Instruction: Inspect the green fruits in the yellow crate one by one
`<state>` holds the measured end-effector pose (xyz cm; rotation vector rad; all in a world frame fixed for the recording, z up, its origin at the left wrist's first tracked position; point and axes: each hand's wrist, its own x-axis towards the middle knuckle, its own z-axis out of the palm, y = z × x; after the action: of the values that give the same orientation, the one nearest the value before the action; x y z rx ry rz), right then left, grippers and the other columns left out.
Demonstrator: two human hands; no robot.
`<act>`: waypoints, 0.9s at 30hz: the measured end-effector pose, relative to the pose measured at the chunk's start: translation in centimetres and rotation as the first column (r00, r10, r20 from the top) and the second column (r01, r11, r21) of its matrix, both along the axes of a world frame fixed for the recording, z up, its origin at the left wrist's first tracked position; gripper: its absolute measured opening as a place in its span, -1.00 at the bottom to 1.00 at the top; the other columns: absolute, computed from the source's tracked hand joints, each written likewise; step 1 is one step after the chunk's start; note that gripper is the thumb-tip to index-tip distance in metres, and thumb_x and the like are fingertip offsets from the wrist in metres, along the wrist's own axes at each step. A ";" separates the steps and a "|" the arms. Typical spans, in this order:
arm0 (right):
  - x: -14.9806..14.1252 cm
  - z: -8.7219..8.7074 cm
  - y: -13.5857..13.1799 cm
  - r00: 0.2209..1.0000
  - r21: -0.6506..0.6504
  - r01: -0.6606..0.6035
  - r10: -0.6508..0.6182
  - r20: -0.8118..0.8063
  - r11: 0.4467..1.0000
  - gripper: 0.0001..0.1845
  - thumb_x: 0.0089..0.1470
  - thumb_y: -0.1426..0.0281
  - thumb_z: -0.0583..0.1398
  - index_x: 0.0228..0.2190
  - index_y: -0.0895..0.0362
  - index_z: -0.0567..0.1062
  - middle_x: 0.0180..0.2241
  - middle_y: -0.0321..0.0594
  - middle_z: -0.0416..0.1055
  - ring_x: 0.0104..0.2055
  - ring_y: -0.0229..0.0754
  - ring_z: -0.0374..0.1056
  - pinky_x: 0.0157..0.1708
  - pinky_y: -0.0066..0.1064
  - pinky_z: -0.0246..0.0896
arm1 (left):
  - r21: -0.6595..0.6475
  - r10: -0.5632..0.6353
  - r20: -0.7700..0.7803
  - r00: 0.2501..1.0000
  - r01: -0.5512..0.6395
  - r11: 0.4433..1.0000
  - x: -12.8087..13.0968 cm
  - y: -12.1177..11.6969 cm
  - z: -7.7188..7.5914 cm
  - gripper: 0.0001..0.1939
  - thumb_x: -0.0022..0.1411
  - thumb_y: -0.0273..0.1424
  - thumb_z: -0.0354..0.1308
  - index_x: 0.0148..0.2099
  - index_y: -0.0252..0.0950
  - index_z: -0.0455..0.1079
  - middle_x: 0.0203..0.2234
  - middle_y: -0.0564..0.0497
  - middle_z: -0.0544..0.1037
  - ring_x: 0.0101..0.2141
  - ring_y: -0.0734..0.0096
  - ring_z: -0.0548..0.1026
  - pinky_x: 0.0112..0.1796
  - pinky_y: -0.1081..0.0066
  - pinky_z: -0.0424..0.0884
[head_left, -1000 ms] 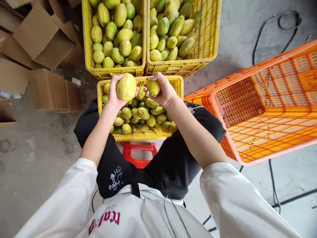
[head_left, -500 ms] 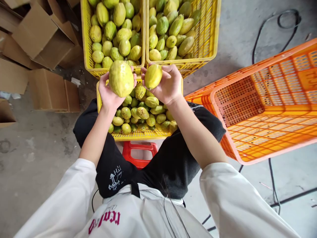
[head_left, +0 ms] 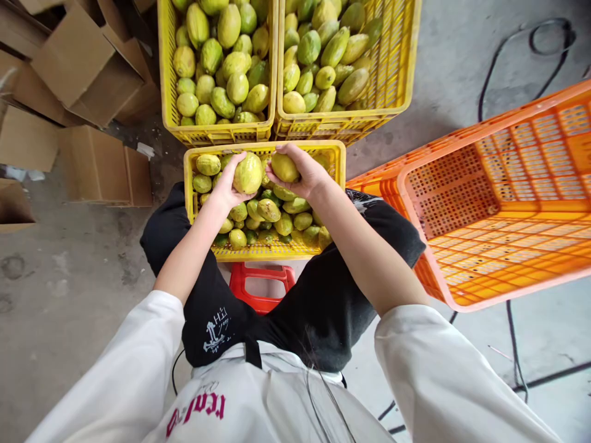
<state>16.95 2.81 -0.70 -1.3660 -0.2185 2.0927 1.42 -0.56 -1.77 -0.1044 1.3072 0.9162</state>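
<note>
Near crate [head_left: 272,255]: many loose fruits [head_left: 268,210] are contained.
Left hand [head_left: 226,186]: a larger yellow-green fruit [head_left: 248,173] is gripped above that crate.
Right hand [head_left: 308,177]: a smaller fruit [head_left: 285,167] is gripped alongside, apart.
Far left crate [head_left: 217,130]: well stocked.
Far right crate [head_left: 394,55]: mesh partly exposed.
Fruit handling: seemingly unfinished; neither held fruit is set down.
Since half a second ago: both have been lowered.

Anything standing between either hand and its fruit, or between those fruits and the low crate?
Nothing visible. The left hand holds the larger fruit directly, the right hand the smaller fruit. Both are over the low crate; only the other fruits lying inside occupy the space beneath.
</note>
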 end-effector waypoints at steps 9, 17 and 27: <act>0.1 -0.6 0.6 0.999 0.111 -0.034 0.036 -0.021 0.993 -0.62 0.17 0.03 0.15 -0.45 0.06 0.45 -0.50 -0.23 0.47 -0.21 -0.14 0.48 -0.20 -0.32 0.49 | 0.239 -0.020 0.076 0.997 0.001 0.971 -0.4 0.4 1.4 -0.53 0.42 0.04 -0.09 0.09 -0.14 0.40 -0.30 -0.07 0.62 0.18 0.03 0.44 0.11 0.01 0.47; 0.3 -0.6 1.0 0.999 0.180 -0.044 0.047 -0.013 0.983 -0.58 0.33 0.21 -0.07 -0.43 0.08 0.44 -0.46 -0.30 0.53 -0.15 -0.14 0.55 -0.27 -0.29 0.48 | 0.211 0.032 0.079 0.996 -0.048 0.976 -0.3 0.6 2.2 -0.47 0.41 0.01 -0.12 0.25 -0.08 0.35 -0.15 -0.05 0.68 0.21 -0.03 0.43 0.12 -0.04 0.47; 0.4 0.0 0.8 0.975 0.153 0.183 -0.159 -0.156 0.971 -0.80 0.33 0.24 0.09 -0.34 -0.04 0.44 -0.37 -0.36 0.55 -0.15 -0.29 0.51 -0.17 -0.50 0.54 | 0.398 0.009 0.146 0.989 -0.067 0.915 -0.7 0.2 3.6 -0.48 0.46 -0.06 -0.22 0.30 -0.02 0.31 -0.12 0.03 0.69 0.21 0.11 0.45 0.11 0.07 0.48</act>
<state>17.40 3.63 -0.70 -1.0921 -0.2031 1.9709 0.69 -0.36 1.81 0.1256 0.9661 1.1739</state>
